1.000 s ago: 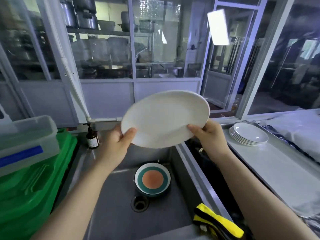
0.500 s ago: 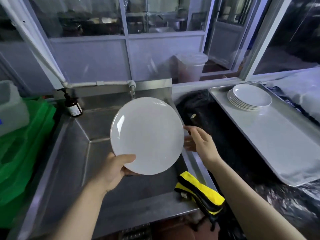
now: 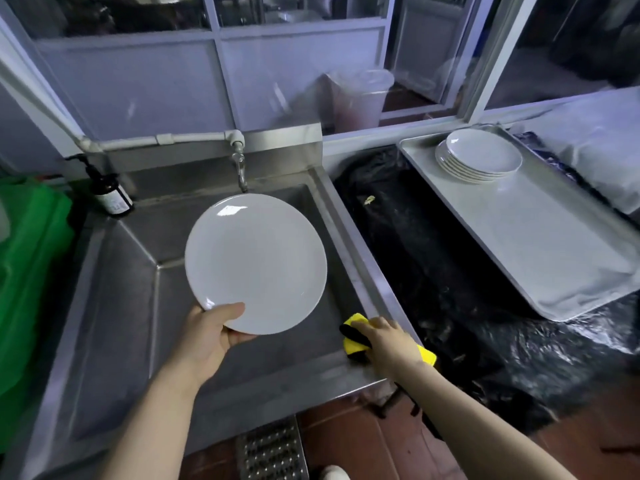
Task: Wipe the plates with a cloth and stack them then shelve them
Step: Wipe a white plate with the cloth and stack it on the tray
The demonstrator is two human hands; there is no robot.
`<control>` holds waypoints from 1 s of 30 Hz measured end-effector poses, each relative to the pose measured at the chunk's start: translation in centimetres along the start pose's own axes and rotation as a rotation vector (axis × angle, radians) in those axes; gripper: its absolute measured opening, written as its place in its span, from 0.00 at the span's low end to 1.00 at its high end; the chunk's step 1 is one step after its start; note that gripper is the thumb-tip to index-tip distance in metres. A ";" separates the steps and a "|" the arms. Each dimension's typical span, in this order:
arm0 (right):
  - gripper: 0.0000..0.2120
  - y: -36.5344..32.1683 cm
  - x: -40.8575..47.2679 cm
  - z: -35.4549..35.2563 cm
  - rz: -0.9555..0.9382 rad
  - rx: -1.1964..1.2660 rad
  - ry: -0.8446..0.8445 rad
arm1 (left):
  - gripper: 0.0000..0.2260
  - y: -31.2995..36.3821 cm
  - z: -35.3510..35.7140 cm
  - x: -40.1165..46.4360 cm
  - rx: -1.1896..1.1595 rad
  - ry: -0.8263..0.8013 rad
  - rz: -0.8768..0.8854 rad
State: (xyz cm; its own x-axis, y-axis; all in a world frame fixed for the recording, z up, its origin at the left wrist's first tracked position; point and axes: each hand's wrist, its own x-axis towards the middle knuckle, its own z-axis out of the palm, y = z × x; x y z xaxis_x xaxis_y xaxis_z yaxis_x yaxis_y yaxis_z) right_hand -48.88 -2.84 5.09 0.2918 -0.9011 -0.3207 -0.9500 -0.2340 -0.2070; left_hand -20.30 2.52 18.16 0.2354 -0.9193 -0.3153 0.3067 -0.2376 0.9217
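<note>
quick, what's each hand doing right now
Left hand: holding the white plate by its near rim.
Right hand: on the yellow cloth at the sink's edge; grip cannot be told.

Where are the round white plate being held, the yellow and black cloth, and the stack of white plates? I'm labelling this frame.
Round white plate (image 3: 256,263), head view: centre of its face.
Yellow and black cloth (image 3: 355,332), head view: yellow fold beside the fingers.
Stack of white plates (image 3: 483,154), head view: top plate's centre.
</note>
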 end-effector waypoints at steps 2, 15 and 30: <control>0.31 -0.5 -0.7 -0.8 0.000 0.087 0.091 | 0.20 0.2 -0.7 -0.2 -0.034 -0.010 0.018; 0.23 -13.6 -4.2 -17.4 -0.398 0.296 0.892 | 0.14 1.7 -2.9 -3.3 0.040 -0.016 0.240; 0.21 -22.3 -7.7 -15.7 -0.788 -0.059 0.871 | 0.20 5.8 -2.8 -5.6 -0.463 0.061 0.437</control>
State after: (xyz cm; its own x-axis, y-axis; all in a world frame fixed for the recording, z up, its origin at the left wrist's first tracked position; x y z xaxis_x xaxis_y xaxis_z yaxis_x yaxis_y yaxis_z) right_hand -31.73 3.57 26.66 0.6479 -0.4398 0.6219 -0.5517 -0.8339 -0.0149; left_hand -17.30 7.13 24.60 0.4763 -0.8783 0.0424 0.5344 0.3275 0.7792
